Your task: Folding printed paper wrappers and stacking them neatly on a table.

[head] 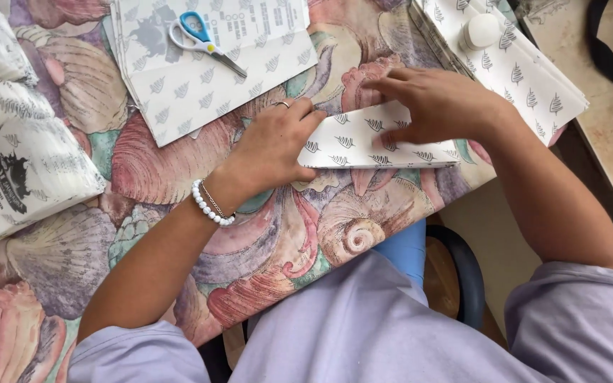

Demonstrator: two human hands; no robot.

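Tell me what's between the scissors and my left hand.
In the head view, between the scissors and the left hand lies a flat stack of leaf-printed paper, then a short strip of shell-patterned tablecloth.

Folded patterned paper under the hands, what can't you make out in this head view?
- Folded paper: its left end hidden by the left hand, its middle by the right hand.
- Palms and fingertips: pressed flat on the paper, undersides hidden.
- White round object: too small to identify.
- Paper stack at left: cut off by the frame edge.
- Scissors: blade tips dark and hard to make out against the printed sheet.
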